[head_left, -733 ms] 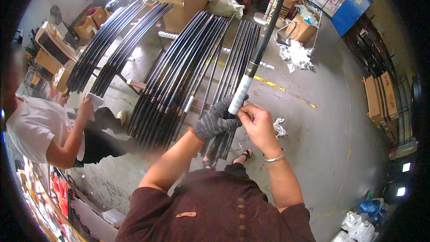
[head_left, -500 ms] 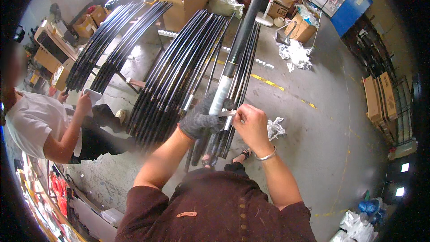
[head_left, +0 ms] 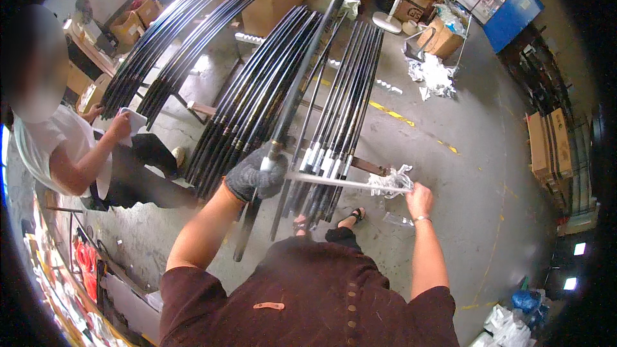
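My left hand [head_left: 257, 177], in a dark grey knitted glove, is closed around a long black pole [head_left: 302, 77] that slants from the top of the view down past my wrist. A white strip [head_left: 347, 182] stretches taut from the pole beside the glove out to the right. Its far end is pinched in my bare right hand [head_left: 420, 202], above a bangle. Behind the strip, a row of black poles [head_left: 350, 99] with white bands near their lower ends lies propped on a rack. Another bunch of dark poles [head_left: 254, 87] lies to the left of the held one.
A person [head_left: 71, 148] in a white top sits at the left, holding something white. More poles [head_left: 160, 51] rest beyond. Crumpled white wrapping [head_left: 393, 181] lies below the rack's end, with a larger heap [head_left: 432, 77] farther off. Cardboard boxes [head_left: 549, 144] stand at the right.
My right hand has moved away from the pole to the right, drawing out the white strip. The held pole and my left hand have shifted left, uncovering the white-banded poles.
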A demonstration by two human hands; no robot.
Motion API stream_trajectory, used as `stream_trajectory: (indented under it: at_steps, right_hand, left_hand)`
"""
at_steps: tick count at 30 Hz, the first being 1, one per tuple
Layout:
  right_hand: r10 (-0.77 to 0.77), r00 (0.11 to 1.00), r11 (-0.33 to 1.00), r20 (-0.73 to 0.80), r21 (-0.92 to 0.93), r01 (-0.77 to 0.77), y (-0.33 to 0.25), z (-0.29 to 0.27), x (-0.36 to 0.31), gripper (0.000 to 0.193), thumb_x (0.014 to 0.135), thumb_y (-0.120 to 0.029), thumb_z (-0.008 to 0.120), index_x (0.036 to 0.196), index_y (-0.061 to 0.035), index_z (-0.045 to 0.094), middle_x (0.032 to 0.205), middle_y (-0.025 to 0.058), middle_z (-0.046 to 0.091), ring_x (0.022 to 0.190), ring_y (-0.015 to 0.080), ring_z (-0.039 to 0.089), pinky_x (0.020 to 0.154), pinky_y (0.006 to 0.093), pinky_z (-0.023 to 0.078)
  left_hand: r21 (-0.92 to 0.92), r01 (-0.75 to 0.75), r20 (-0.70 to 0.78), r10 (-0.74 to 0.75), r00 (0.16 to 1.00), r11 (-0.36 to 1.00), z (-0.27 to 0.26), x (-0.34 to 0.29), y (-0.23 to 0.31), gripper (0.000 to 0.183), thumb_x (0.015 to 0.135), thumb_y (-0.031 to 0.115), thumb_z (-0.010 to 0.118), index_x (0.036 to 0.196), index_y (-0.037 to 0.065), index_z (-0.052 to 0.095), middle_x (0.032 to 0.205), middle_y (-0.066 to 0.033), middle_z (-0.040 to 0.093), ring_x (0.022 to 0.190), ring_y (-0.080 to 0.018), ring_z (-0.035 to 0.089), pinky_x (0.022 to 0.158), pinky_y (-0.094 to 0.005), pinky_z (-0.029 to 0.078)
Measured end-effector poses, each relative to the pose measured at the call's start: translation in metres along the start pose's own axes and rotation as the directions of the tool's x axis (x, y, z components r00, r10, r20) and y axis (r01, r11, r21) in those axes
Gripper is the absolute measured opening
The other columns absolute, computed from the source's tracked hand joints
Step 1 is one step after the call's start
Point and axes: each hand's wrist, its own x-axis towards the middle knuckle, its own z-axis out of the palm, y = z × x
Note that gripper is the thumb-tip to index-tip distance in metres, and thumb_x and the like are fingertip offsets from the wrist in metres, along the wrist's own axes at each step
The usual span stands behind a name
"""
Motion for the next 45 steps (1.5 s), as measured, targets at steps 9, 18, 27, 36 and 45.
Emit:
stream_trajectory:
  at_steps: [9, 18, 27, 36, 45]
  right_hand:
    - [0.507, 0.856, 0.847, 0.097, -0.241, -0.474, 0.142, -0.009, -0.090, 0.016, 0.069, -0.015, 0.063, 0.077, -0.0021, 0.064, 0.082, 0.0219, 0.065, 0.078, 0.0416, 0.062, 0.067, 0.0481, 0.050]
    - [0.622, 0.783, 0.771, -0.004, -0.174, -0.613, 0.177, -0.022, -0.115, 0.018, 0.068, -0.016, 0.066, 0.080, -0.0033, 0.067, 0.082, 0.0217, 0.066, 0.079, 0.0397, 0.064, 0.068, 0.0468, 0.050]
    - [0.726, 0.684, 0.662, -0.077, -0.195, -0.724, 0.319, -0.015, -0.233, 0.032, 0.072, -0.024, 0.070, 0.079, 0.0061, 0.061, 0.072, 0.0232, 0.062, 0.066, 0.0363, 0.060, 0.062, 0.0454, 0.048]
    - [0.902, -0.168, -0.198, 0.398, 0.035, -0.980, 0.300, 0.006, -0.366, 0.021, 0.084, -0.026, 0.055, 0.084, -0.0047, 0.051, 0.059, 0.0068, 0.036, 0.043, 0.0195, 0.036, 0.038, 0.0355, 0.030]
    - [0.896, -0.129, -0.339, 0.426, 0.464, -0.819, 0.292, -0.070, -0.412, 0.018, 0.085, -0.020, 0.055, 0.083, -0.0026, 0.052, 0.066, 0.0110, 0.048, 0.048, 0.0243, 0.046, 0.038, 0.0361, 0.038]
  left_hand:
    - [0.245, 0.243, -0.063, -0.235, 0.970, 0.939, -0.005, -0.035, 0.018, 0.090, 0.067, 0.014, 0.080, 0.143, 0.007, 0.031, 0.078, -0.0055, 0.058, 0.065, -0.0176, 0.057, 0.059, -0.0316, 0.047]
    - [0.288, 0.206, -0.120, -0.178, 0.977, 0.935, -0.039, -0.010, 0.016, 0.085, 0.065, 0.008, 0.077, 0.140, 0.009, 0.038, 0.079, -0.0030, 0.055, 0.062, -0.0128, 0.053, 0.056, -0.0258, 0.044]
    - [0.485, 0.131, -0.333, 0.044, 0.942, 0.864, -0.080, 0.008, 0.019, 0.082, 0.073, 0.016, 0.077, 0.144, 0.011, 0.034, 0.107, -0.0028, 0.060, 0.082, -0.0150, 0.059, 0.071, -0.0292, 0.051]
    - [0.903, 0.428, -0.383, 0.527, 0.759, 0.039, -0.257, -0.015, -0.077, 0.062, 0.084, 0.012, 0.055, 0.142, 0.020, 0.036, 0.130, -0.0150, 0.054, 0.106, -0.0327, 0.060, 0.088, -0.0389, 0.048]
    - [0.693, 0.714, -0.612, 0.438, 0.658, -0.104, -0.268, 0.028, -0.117, 0.039, 0.089, 0.026, 0.052, 0.127, 0.027, 0.054, 0.139, -0.0177, 0.043, 0.116, -0.0353, 0.051, 0.094, -0.0438, 0.042]
